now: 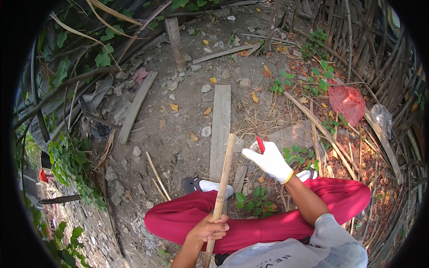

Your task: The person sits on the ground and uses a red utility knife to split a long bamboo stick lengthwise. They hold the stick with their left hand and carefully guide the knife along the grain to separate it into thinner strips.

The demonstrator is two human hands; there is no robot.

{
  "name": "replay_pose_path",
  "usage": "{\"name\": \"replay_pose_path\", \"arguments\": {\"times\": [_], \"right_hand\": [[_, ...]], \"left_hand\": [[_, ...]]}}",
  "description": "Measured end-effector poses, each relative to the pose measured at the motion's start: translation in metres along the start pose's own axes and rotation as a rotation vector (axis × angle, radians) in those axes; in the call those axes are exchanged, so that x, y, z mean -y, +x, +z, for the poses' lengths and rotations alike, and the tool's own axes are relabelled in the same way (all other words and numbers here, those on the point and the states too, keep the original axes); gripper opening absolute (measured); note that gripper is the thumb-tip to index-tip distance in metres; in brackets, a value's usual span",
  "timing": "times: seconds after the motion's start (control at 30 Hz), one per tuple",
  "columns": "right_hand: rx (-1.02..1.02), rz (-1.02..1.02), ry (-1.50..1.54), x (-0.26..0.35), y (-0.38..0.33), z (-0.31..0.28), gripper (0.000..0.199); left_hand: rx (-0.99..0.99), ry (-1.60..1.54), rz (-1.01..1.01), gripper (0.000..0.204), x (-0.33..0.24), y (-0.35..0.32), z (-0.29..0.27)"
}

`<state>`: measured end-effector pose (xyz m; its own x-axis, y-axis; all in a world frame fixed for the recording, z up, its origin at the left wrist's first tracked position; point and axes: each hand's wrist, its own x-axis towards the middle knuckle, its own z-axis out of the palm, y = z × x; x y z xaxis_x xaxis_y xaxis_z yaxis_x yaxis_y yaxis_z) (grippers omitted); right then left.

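My bare left hand (210,228) is wrapped round the lower part of a long, pale bamboo stick (225,172). The stick slants up and away from my lap, its far end raised over a grey plank. My right hand (271,163), in a white knitted glove with a yellow cuff edge, is closed on a slim red tool (260,144). Only the tool's red part shows clearly above the fingers; its kind is hard to make out. This hand is to the right of the stick's far end, apart from it.
Between my feet the grey plank (221,116) lies on the dirt. Another board (138,107) is at the left, near an upright wooden post (175,44). On the right are a red plastic bag (346,103), long sticks (321,127) and a slatted fence (375,49).
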<state>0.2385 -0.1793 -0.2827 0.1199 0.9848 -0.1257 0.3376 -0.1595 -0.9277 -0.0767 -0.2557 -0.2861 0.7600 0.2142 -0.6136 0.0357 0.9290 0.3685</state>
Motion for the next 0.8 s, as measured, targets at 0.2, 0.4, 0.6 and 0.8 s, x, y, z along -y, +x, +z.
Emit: {"name": "replay_pose_path", "arguments": {"times": [0.2,0.4,0.6,0.8], "right_hand": [[0.104,0.213,0.729,0.023,0.004,0.005,0.027],[0.059,0.246,0.913,0.013,0.006,0.011,0.024],[0.043,0.222,0.932,0.020,0.001,0.008,0.019],[0.015,0.201,0.919,0.020,-0.001,0.006,0.013]], "left_hand": [[0.014,0.039,-0.049,0.043,0.000,0.000,0.001],[-0.053,0.169,-0.012,0.041,0.006,0.004,0.003],[-0.033,0.238,0.106,0.038,0.016,0.013,0.001],[-0.210,0.704,0.220,0.027,0.003,0.020,0.010]]}}
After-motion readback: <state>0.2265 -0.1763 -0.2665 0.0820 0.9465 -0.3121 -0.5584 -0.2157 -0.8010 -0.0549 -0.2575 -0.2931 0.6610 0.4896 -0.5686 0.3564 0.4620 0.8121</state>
